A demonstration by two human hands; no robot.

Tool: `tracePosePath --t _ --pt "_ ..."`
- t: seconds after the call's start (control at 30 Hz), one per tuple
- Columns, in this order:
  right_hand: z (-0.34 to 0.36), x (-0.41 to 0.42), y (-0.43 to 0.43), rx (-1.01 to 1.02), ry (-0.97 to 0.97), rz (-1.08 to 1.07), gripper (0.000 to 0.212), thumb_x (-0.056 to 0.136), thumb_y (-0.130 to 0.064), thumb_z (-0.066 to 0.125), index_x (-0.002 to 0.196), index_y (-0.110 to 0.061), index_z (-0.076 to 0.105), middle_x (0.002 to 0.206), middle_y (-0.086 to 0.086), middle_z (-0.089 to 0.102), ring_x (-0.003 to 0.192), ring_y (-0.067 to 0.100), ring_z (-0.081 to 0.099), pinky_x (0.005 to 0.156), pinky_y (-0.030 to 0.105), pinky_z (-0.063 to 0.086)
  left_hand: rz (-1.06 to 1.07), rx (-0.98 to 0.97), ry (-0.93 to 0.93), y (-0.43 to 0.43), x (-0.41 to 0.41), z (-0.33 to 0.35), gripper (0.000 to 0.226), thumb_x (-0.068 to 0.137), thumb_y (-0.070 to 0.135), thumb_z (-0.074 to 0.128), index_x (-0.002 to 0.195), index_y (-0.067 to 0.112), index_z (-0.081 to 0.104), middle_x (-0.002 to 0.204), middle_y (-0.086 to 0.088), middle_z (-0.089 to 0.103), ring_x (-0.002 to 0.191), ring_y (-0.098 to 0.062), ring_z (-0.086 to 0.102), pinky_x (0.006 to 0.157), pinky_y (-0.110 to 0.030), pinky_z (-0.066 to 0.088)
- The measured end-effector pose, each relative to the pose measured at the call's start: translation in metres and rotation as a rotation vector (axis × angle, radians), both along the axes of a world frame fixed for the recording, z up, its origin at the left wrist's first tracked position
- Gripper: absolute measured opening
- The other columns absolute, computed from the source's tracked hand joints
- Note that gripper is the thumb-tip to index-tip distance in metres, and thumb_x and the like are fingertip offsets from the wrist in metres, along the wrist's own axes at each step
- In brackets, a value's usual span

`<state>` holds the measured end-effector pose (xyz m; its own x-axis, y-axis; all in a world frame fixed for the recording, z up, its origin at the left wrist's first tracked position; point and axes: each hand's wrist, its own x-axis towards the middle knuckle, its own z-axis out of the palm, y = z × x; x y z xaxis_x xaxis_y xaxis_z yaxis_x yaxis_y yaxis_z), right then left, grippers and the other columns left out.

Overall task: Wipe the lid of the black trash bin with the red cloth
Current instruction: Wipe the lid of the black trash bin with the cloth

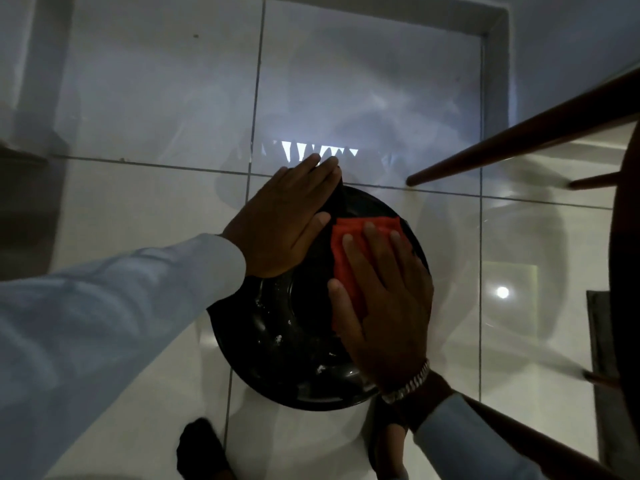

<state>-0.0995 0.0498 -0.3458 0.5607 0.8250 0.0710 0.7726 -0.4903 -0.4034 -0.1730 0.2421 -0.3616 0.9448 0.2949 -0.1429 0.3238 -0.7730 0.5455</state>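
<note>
**Glossy tiles, bin lid under both hands**

Glossy white floor tiles (346, 98) surround the round black plastic bin lid (277, 327). Right hand (381, 299) presses the folded red cloth (346, 251) flat on it, grip spread open. Left hand (280, 220) lies flat at the far rim, holding nothing.

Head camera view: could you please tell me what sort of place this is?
Probably a room in a home: glossy tiled floor, dark wooden furniture legs, and a black trash bin.
</note>
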Motion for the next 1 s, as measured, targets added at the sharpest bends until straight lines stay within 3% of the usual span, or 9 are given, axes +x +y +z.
tracePosePath --t 0.23,0.43,0.63,0.83,1.0 --pt "0.000 -0.024 -0.045 -0.040 0.012 0.058 0.052 0.093 -0.046 0.045 0.140 -0.025 0.046 0.152 0.003 0.042 0.147 0.028 0.026 0.107 0.062 0.032 0.002 -0.004 -0.010 0.000 0.000 -0.004 0.061 0.097 0.040 0.020 0.152 0.016 0.009 0.164 -0.003 0.008 0.151 -0.019 0.001 0.123 -0.046 0.010" --pt "0.000 0.004 0.032 -0.068 0.021 -0.029 0.053 0.092 -0.046 0.044 0.142 -0.027 0.043 0.153 0.002 0.041 0.146 0.026 0.028 0.112 0.060 0.027 0.013 -0.024 -0.035 0.001 0.001 -0.003 0.060 0.098 0.038 0.020 0.152 0.015 0.013 0.164 -0.004 0.010 0.151 -0.019 0.001 0.122 -0.043 0.009" --pt "0.004 -0.039 -0.046 -0.111 -0.002 0.040 0.053 0.092 -0.046 0.043 0.142 -0.027 0.043 0.154 0.001 0.038 0.148 0.026 0.024 0.112 0.060 0.026 0.028 -0.030 -0.043 -0.001 0.001 -0.003 0.059 0.098 0.032 0.027 0.152 0.016 0.011 0.164 -0.001 0.008 0.151 -0.017 -0.001 0.123 -0.042 0.008" --pt "-0.001 -0.015 0.023 -0.136 -0.030 -0.121 0.056 0.092 -0.047 0.042 0.145 -0.028 0.038 0.157 0.002 0.035 0.148 0.027 0.022 0.117 0.057 0.019 0.018 0.001 -0.047 0.000 0.002 -0.002 0.057 0.098 0.029 0.028 0.151 0.010 0.016 0.163 -0.008 0.013 0.151 -0.022 0.003 0.122 -0.042 0.010" --pt "0.000 -0.065 -0.055 -0.122 -0.022 -0.047 0.056 0.093 -0.047 0.045 0.145 -0.028 0.038 0.157 0.003 0.034 0.148 0.029 0.022 0.112 0.064 0.024 0.037 -0.017 -0.049 -0.002 0.001 0.000 0.058 0.098 0.030 0.027 0.151 0.011 0.015 0.163 -0.006 0.012 0.151 -0.021 0.002 0.122 -0.041 0.009"
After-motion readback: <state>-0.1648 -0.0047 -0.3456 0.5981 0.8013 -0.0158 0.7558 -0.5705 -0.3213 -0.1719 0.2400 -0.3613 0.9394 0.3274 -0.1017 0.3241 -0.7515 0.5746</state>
